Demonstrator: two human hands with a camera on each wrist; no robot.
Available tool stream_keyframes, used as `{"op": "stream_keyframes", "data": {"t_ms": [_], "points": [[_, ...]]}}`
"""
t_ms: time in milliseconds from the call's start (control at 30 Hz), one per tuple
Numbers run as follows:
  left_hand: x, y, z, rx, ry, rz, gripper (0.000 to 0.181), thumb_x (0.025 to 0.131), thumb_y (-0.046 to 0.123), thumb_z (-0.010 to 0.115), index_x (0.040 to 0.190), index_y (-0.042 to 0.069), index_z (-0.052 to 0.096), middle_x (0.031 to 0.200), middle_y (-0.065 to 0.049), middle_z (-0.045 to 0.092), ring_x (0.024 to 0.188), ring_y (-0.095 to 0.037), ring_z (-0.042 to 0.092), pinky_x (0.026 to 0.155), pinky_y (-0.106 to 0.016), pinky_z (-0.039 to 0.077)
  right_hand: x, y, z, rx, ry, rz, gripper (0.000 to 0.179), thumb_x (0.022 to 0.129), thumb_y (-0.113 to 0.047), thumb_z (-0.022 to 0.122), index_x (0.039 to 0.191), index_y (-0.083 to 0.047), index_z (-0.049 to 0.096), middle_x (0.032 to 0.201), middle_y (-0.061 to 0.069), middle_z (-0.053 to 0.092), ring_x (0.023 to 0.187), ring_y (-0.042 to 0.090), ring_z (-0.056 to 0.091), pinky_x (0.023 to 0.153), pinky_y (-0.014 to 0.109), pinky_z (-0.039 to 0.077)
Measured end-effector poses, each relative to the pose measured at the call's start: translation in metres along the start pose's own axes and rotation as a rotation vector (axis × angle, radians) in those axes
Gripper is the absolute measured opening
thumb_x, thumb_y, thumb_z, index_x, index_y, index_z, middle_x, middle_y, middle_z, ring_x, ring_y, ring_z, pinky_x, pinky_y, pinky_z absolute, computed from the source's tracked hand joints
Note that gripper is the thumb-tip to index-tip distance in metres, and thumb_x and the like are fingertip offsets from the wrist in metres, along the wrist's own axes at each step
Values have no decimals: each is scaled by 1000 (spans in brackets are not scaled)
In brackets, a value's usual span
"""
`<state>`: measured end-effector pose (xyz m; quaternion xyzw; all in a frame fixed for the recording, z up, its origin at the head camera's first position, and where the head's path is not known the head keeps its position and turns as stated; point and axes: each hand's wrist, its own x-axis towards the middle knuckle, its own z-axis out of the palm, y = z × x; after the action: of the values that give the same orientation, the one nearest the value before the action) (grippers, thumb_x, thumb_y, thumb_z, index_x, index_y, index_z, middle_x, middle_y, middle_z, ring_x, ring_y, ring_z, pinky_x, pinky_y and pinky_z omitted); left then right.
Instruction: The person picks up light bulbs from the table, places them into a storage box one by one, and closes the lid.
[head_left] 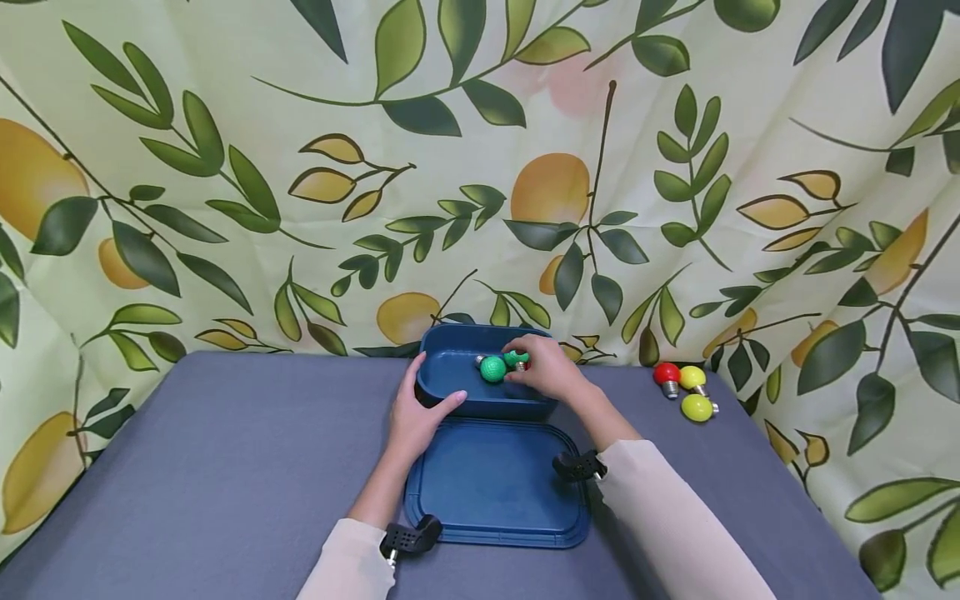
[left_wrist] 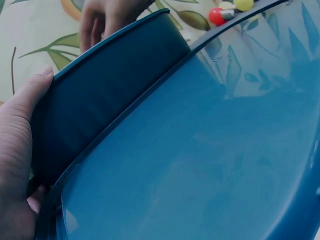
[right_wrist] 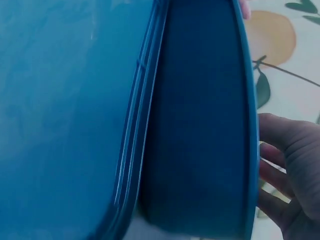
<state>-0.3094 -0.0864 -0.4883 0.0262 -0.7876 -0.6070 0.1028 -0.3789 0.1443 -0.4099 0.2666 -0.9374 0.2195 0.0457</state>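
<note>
A deep blue box stands at the back of the table with its top uncovered. My left hand grips its left front corner, thumb along the front wall and fingers round the left end. Inside lies a round green toy light bulb with a textured surface and a metal base. My right hand reaches over the front rim and pinches a second green bulb beside the first. In the right wrist view, the box wall hides the fingertips of the right hand.
A blue lid lies flat in front of the box, under the right wrist. At the right back of the table are a red bulb and two yellow bulbs, one farther back and one nearer. A leaf-patterned curtain hangs behind.
</note>
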Motion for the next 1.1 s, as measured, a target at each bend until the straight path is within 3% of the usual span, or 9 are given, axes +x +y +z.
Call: {"op": "stream_keyframes", "data": {"t_ms": [233,400,800,1100], "points": [[0,-1,-5,11,7,4,91,84,41,82,158,30,31,167,-7,28,153,-33,29,122,-63,24,-31,16,-15,-20,94,-25,42,82,-19,84,118,-2,72,115,17,73,102,35,67,84,46,58],[0,-1,-5,16,6,-3,91,84,41,82,158,30,31,168,-7,27,153,-34,28,122,-64,23,-56,32,-23,-23,182,-6,43,83,-21,83,120,-2,71,119,17,72,107,34,68,92,52,56],[0,1,0,23,-3,-11,90,85,39,81,158,30,31,168,-8,27,153,-34,28,122,-64,23,-105,73,-35,18,308,128,44,85,-20,83,123,-1,69,125,20,70,118,39,64,98,59,52],[1,0,1,6,-5,-1,90,84,40,82,158,31,31,168,-6,27,154,-33,28,122,-63,23,-122,94,-36,48,368,201,46,86,-21,82,126,-2,68,124,21,70,115,39,64,96,60,53]]}}
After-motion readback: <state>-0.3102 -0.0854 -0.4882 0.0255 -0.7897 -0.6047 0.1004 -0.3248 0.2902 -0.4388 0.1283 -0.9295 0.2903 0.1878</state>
